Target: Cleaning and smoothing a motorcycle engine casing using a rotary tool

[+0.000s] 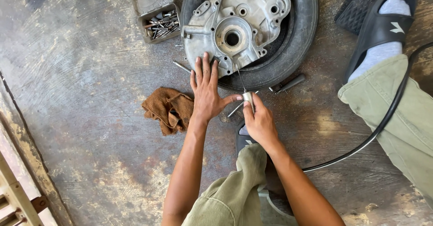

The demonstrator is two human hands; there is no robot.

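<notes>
My left hand point(205, 93) lies flat, fingers spread, on the lower edge of the grey cast-metal engine cover point(234, 20), which rests on a black rubber tyre point(302, 27). I judge the cover heavy, rigid and sharp-edged; best gripped by its rim. My right hand point(259, 122) pinches a small silver metal cylinder point(248, 97), with a thin metal rod point(239, 77) running up from it toward the cover. The cylinder is likely light and slippery. Nearby: crumpled brown rag point(169, 108), grey tray of bolts point(160, 23), black hose point(383, 117), dark tool handle point(288, 82) against the tyre.
</notes>
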